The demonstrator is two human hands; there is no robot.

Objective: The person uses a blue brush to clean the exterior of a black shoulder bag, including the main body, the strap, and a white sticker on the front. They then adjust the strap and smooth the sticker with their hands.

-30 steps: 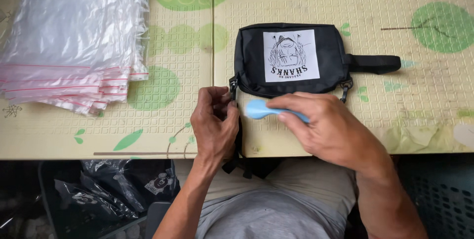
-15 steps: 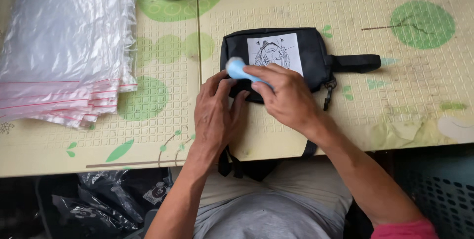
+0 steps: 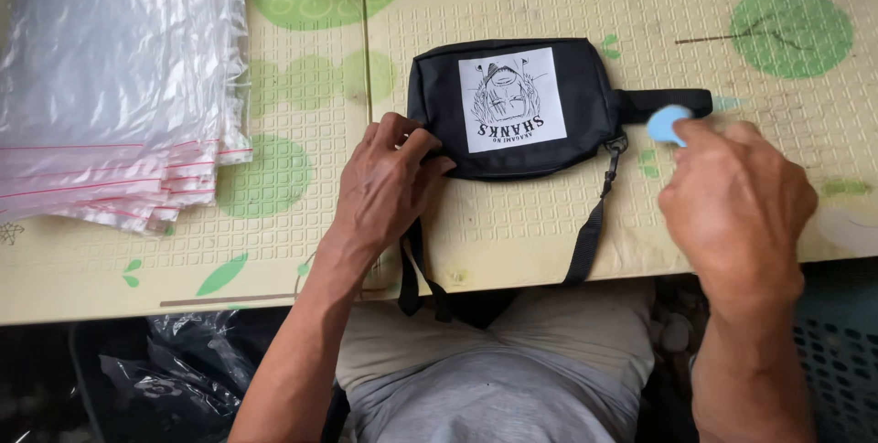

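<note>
Two hands | left hand [image 3: 389,182] pins fabric pouch [image 3: 512,105] | right hand [image 3: 736,201] grips, seemingly, rounded blue object [image 3: 666,123]

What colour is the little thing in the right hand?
Light blue: the small object in the right hand, head view.

Left hand [image 3: 389,182] palm down, fingers curled and pressing at the near-left, forearm running back toward the near edge. Right hand [image 3: 736,205] raised at the right, blurred, back of hand up, fingers closed in a pinch, wrist and forearm angling down near-right.
</note>
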